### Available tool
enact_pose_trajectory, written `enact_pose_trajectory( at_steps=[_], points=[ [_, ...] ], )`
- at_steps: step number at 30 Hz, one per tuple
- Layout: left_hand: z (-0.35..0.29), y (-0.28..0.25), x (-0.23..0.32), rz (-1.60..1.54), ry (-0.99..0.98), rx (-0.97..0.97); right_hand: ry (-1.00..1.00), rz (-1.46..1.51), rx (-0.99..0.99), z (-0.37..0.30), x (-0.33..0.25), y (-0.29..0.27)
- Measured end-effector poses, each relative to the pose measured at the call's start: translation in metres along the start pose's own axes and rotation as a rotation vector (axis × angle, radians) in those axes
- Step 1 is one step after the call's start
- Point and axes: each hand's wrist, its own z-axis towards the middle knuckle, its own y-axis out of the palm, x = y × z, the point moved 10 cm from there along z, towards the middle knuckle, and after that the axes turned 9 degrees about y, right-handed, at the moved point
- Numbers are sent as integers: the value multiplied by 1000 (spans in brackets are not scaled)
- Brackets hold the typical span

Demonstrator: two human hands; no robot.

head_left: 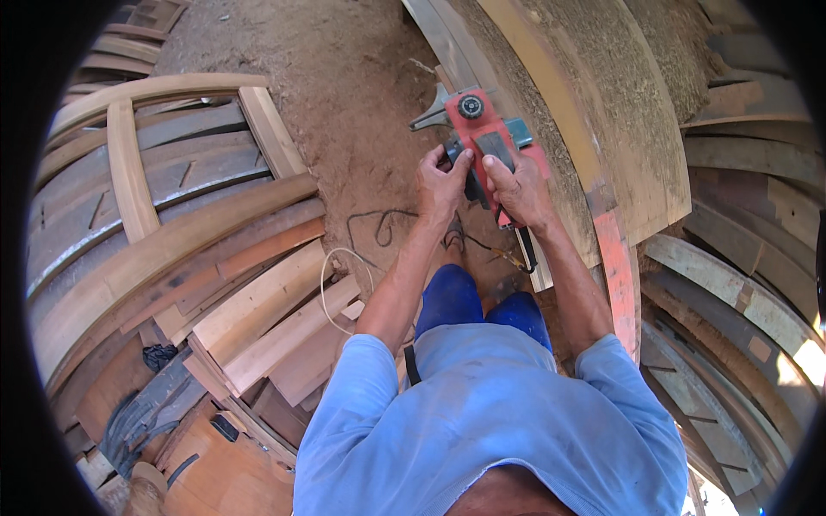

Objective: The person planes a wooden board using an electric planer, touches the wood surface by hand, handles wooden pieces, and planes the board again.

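A red electric planer (469, 127) with a round black knob at its front is held out ahead of me, above the edge of a long board (460, 53). My right hand (523, 191) is closed round its rear handle, the thumb lying along the top. At the planer's left side, my left hand (442, 179) grips a dark part, thumb toward the body; some of its fingers are hidden. A grey metal bracket (433, 110) sticks out from the planer's front left. From its rear hangs a black cord (527, 249).
A wooden frame (131, 163) lies over stacked planks at the left. Cut timber (275, 322) is piled nearer me. More curved boards (748, 245) fill the right side. Loops of cable (379, 225) lie on the dirt floor (318, 52) near my feet.
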Motion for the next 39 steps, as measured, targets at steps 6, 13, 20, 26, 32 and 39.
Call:
enact_pose_trajectory(
  at_steps=[6, 13, 20, 26, 32, 39],
  points=[
    [25, -4, 2, -48, 19, 4, 8, 7, 1, 20, -14, 2],
    [46, -10, 9, -17, -18, 5, 19, -6, -3, 39, -28, 5],
    [67, -15, 12, -55, 43, 47, -8, 9, -2, 57, -37, 8],
    [83, -20, 20, -40, 62, 43, -19, 5, -10, 70, -51, 11],
    [104, -20, 18, -60, 30, 9, -12, -26, -7, 84, -66, 13],
    [120, -24, 31, -63, 40, 32, -16, 6, 3, 99, -78, 15]
  ],
)
